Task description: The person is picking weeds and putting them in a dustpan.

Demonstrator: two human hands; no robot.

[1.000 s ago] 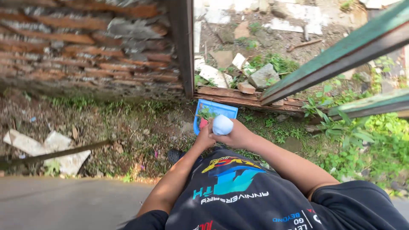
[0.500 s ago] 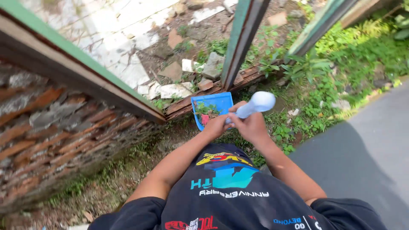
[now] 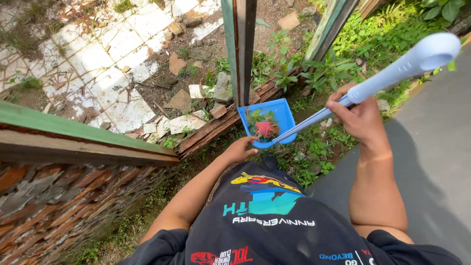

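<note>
Head view: against the picture of half a second ago, I note the right hand [image 3: 360, 118] has swung out to the right and upward, carrying the pale blue plastic handle [image 3: 392, 73] with it, so the two hands, then close together, are now well apart. The blue plastic dustpan [image 3: 267, 120] has tipped further, its pan toward the weathered green wooden post [image 3: 240, 49]. The right hand is clenched round the handle's lower part. The left hand [image 3: 240, 148] touches the pan's near edge with curled fingers; I cannot tell whether it grips. The dustpan hangs over the weedy ground [image 3: 314, 152] beside the grey concrete path [image 3: 431, 162], holding green leaves and a reddish scrap [image 3: 264, 128].
</note>
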